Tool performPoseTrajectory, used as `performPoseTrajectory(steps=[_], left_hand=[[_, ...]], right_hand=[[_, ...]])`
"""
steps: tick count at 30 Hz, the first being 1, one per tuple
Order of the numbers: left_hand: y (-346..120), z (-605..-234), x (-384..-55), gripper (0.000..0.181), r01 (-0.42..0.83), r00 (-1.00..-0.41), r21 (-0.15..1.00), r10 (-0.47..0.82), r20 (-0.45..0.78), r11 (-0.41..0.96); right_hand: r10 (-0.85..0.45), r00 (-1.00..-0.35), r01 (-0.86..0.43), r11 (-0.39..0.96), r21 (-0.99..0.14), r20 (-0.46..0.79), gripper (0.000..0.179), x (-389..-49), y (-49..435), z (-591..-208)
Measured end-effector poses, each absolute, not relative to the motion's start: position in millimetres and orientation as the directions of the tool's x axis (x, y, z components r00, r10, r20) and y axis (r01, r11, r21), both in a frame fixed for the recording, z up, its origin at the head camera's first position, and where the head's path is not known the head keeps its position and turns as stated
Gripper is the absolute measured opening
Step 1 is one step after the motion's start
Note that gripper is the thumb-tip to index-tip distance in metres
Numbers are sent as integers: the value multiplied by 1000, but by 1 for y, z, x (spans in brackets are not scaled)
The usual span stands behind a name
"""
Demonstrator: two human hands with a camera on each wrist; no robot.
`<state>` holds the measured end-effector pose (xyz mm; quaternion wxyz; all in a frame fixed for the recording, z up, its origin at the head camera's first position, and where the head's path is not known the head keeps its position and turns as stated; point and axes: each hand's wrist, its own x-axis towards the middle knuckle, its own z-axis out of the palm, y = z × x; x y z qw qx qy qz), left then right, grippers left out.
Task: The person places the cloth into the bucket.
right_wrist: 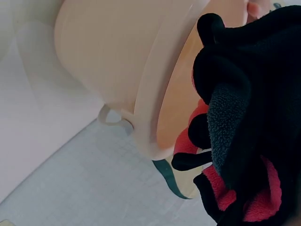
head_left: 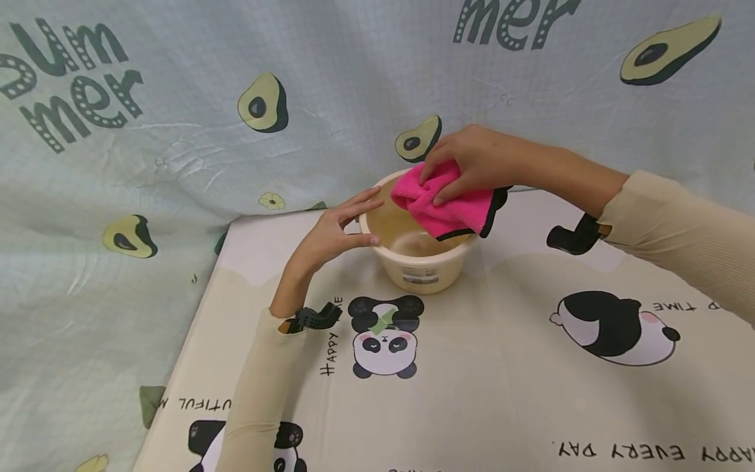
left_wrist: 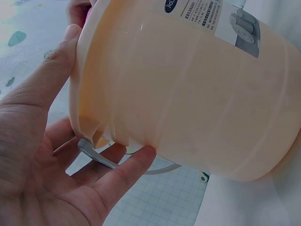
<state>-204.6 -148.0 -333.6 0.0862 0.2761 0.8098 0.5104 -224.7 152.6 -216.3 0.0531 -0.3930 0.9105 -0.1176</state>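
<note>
A cream plastic bucket [head_left: 389,259] stands upright on the table near the back wall, with a printed label [left_wrist: 197,14] on its side. My left hand [head_left: 330,233] holds its left side, thumb on the rim and fingers spread around the outer wall. In the left wrist view, a grey bail handle [left_wrist: 101,157] hangs by those fingers. Over the bucket's mouth, my right hand [head_left: 478,157] pinches a bunched pink cloth [head_left: 448,213] with black edging. Dark folds of the cloth [right_wrist: 230,122] hide much of the right wrist view and part of the bucket's opening.
A tablecloth [head_left: 483,380] with panda prints covers the table. Behind and to the left hangs a pale sheet [head_left: 194,164] with avocado prints, close to the bucket's back. Both wrists carry small black camera mounts [head_left: 575,237].
</note>
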Motion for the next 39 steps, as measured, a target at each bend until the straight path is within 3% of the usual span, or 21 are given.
performPoseTrajectory(steps=[20,29,39], left_hand=[[-146,-333,-204,66,362,-830,877,537,149,315],[-146,-334,-203,65,359,-830,876,539,142,322],[-148,-335,-203,70,355,-830,876,542,135,326]], right_hand=[[-738,-669,-698,664,-269,-86,41,-236,136,-229],[-697,-688,-631,713,-307,-204,43,-237,140,-228],[-676,-717,-608,727,-321,-172,38,-234,155,-222]])
